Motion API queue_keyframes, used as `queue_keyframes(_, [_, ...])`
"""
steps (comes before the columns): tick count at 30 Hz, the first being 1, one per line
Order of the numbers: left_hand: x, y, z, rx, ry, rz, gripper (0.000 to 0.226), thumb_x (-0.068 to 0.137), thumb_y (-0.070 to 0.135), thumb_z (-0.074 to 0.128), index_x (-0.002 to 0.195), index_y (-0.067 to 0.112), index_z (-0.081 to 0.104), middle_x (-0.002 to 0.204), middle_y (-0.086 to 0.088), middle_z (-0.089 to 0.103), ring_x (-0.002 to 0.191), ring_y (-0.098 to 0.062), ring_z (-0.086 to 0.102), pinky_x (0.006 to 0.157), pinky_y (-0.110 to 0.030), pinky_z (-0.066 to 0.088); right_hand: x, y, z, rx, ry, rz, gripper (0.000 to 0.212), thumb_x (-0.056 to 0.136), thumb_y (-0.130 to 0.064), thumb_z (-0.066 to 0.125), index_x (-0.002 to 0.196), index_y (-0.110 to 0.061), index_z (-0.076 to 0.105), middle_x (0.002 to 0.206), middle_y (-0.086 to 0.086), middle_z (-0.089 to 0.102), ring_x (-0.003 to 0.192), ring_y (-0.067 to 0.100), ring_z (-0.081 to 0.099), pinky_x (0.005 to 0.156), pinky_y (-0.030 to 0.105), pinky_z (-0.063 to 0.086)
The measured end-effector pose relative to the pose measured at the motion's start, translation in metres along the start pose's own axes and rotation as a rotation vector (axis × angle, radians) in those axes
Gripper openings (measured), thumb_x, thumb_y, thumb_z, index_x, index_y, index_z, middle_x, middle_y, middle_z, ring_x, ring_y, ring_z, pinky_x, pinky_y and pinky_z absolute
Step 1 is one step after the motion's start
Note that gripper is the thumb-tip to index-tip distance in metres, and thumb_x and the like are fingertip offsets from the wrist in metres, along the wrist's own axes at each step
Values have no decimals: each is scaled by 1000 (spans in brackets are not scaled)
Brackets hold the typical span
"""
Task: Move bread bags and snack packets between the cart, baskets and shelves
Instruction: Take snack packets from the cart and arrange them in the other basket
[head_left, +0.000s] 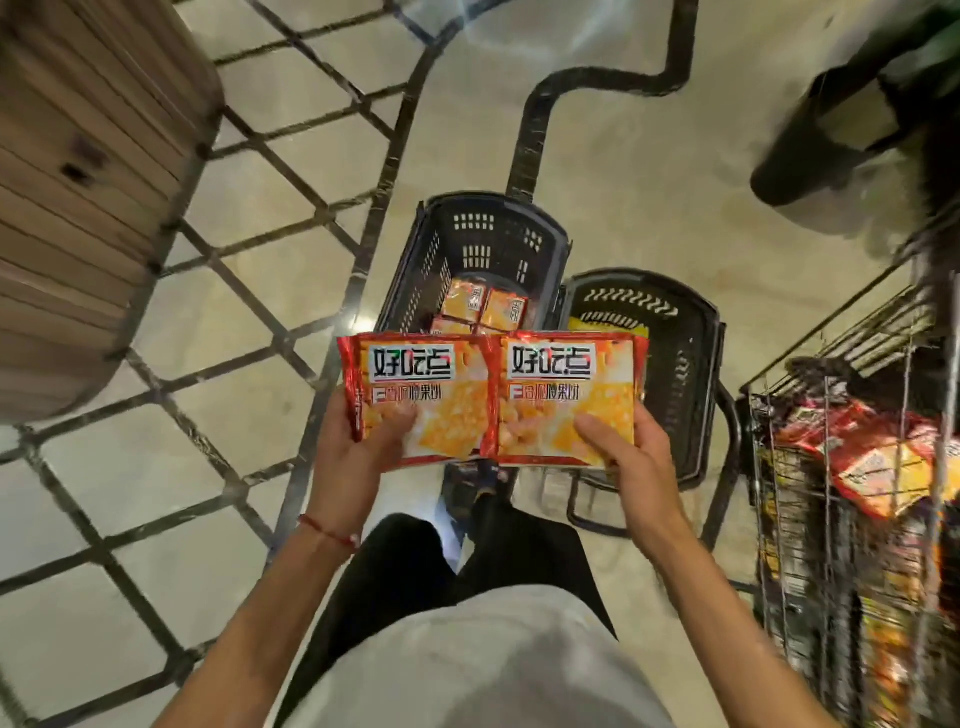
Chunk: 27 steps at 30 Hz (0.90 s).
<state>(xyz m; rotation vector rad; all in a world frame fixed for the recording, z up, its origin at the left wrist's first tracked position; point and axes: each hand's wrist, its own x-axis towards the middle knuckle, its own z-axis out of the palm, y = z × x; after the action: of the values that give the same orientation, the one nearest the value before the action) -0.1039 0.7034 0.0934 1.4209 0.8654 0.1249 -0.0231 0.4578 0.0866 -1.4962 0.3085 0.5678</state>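
Red-and-orange foil in both grips. Left hand (358, 457) pinching the left packet (421, 400) by its lower edge, thumb on the face. Beyond it, the blue basket (410, 260), already holding matching packets (488, 306), so probably the place for these. Right packet (566, 400) pinched likewise by the right hand (628, 462). Lower both flat, clear of the rim, then release. Further right: black basket (691, 374), then the stocked wire cart (826, 415).

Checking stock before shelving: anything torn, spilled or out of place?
Nothing stands out. The left packet, held by the left hand, and the right packet, held by the right hand, look sealed and flat. Matching packets lie inside the blue basket, none on the floor. The cart heap is too blurred to judge.
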Motion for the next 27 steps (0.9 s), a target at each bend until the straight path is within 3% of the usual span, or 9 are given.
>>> queue_keyframes(7, [79,35,3,2,-68,-60,37,94,3,66,129,14,58,105,7,78,95,-8,75,70,-18,58,59,-35,32,14,59,72,35,94,-5,68,127,-18,65,114,0,79,103,17,76,78,21,59])
queue_keyframes(11, [136,35,-3,48,-130,-118,42,95,7,67,134,16,58,116,2,75,104,-13,73,76,-22,60,91,-40,58,-10,127,110,37,94,-7,69,128,-21,64,114,-4,79,104,15,75,79,19,58])
queue_keyframes(17, [230,57,-19,107,-285,-157,44,95,10,68,136,17,56,123,-1,72,108,-15,72,88,-29,61,131,-50,116,2,240,115,48,93,-16,71,140,-17,59,126,2,75,115,20,72,97,34,60])
queue_keyframes(20, [271,70,-30,135,-341,-186,41,95,14,68,132,27,56,124,2,72,109,-14,72,91,-35,61,149,-55,143,43,281,129,44,96,-13,69,137,-23,60,126,2,75,116,20,72,93,32,61])
queue_keyframes(23, [303,79,-38,181,-420,-205,40,95,21,71,128,37,57,123,6,73,110,-15,72,93,-41,60,161,-58,162,61,327,124,45,95,-11,69,138,-22,60,125,-1,75,116,18,72,94,32,60])
queue_keyframes(27, [327,91,-39,263,-470,-208,57,84,38,72,138,28,56,126,6,71,113,-16,70,99,-47,56,168,-67,174,104,359,129,45,97,-9,68,139,-22,59,125,-2,75,116,16,72,91,27,60])
